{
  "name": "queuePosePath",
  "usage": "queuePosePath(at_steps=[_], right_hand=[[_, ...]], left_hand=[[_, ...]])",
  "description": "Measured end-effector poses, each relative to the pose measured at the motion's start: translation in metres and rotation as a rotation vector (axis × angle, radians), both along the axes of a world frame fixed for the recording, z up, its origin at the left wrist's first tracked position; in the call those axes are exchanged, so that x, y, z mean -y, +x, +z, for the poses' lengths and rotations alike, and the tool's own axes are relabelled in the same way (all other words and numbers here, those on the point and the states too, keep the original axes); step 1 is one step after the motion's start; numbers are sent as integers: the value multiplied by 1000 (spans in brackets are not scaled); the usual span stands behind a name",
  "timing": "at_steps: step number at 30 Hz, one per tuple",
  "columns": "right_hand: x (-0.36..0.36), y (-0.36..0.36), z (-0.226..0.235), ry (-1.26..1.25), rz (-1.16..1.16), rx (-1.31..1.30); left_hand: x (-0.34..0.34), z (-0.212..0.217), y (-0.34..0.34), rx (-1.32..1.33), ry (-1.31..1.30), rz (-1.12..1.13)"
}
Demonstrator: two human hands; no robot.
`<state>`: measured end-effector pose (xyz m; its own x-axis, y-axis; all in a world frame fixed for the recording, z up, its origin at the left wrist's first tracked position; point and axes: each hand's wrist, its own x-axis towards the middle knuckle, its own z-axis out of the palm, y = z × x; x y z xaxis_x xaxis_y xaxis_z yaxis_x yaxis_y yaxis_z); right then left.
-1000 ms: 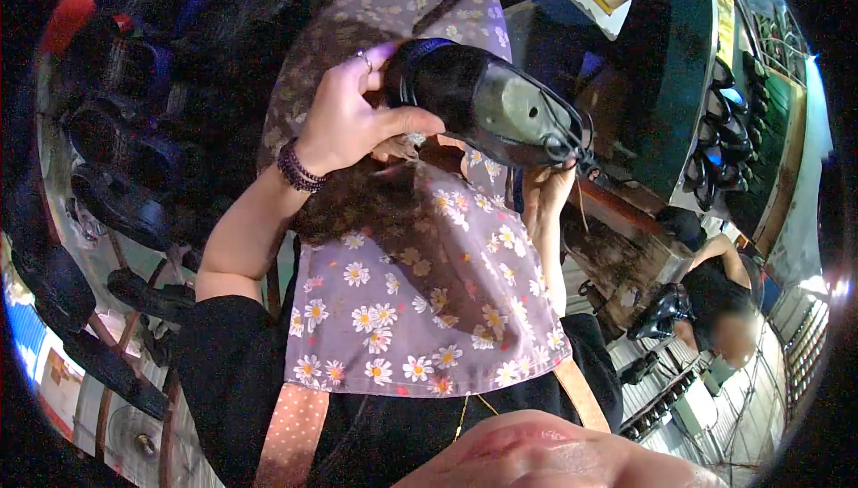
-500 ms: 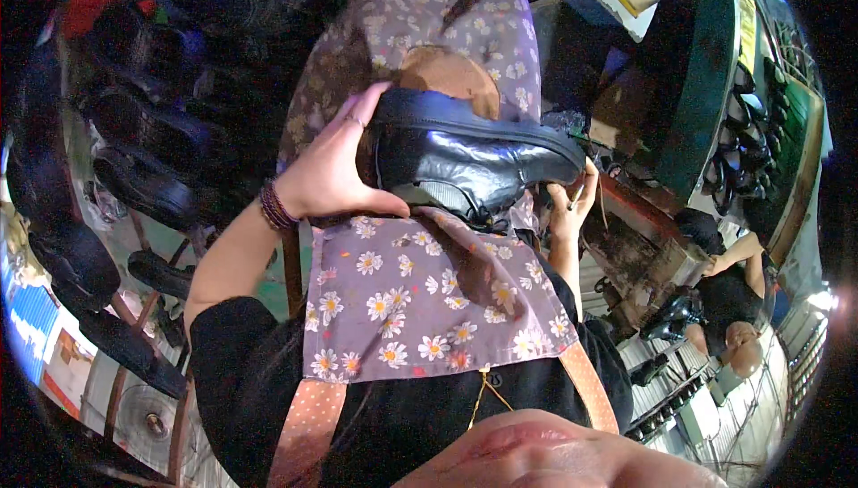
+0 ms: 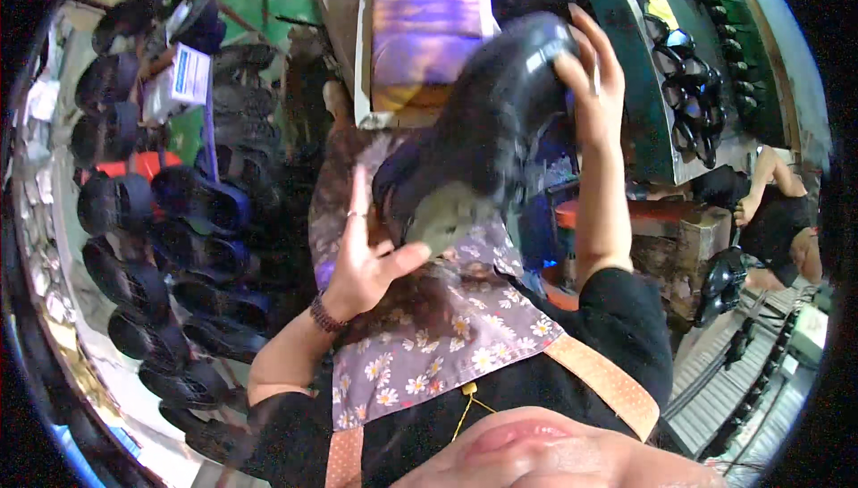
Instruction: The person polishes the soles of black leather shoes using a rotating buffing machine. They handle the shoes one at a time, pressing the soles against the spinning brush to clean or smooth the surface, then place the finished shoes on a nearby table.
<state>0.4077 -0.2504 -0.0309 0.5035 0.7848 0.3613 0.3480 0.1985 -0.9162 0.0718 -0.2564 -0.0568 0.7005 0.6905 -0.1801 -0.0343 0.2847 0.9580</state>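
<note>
A glossy black leather shoe [image 3: 487,117] is held up above my lap, slanting with its toe to the upper right; motion blurs it. My right hand [image 3: 594,81] grips the toe, with thumb on one side and fingers on the other. Beside the heel is my left hand [image 3: 362,260], thumb and index finger stretched apart. The thumb tip lies by the pale inner lining at the shoe's opening; whether it presses there I cannot tell. Below the shoe, a floral apron [image 3: 447,336] covers my front and lap.
Racks of black shoes [image 3: 201,202] stand on the left, with a white box [image 3: 179,86] among them. A light-edged machine or tray [image 3: 429,41] is ahead. More shoes line a green conveyor [image 3: 688,86] at right, where another person [image 3: 760,202] handles a shoe.
The shoe has swung from lying level over my lap to a slant, toe up and away. My right hand rose with the toe; my view has turned, bringing the left racks more into sight.
</note>
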Motion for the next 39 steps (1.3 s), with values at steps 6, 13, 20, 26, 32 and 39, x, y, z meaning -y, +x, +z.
queuePosePath(at_steps=[6,13,20,26,32,39], right_hand=[[-168,0,18,98,286,-115],[-222,-10,-67,279,167,204],[-31,-112,-61,66,-15,420],[-37,-107,-52,-43,-48,510],[-30,-89,-58,101,16,135],[-54,-70,-46,322,-293,-604]], left_hand=[[-56,-11,70,56,-434,79],[-120,21,71,-337,-203,40],[-110,-34,63,-99,419,786],[-85,-69,82,-114,736,848],[-88,-69,78,-261,894,725],[-92,-55,65,-211,729,752]])
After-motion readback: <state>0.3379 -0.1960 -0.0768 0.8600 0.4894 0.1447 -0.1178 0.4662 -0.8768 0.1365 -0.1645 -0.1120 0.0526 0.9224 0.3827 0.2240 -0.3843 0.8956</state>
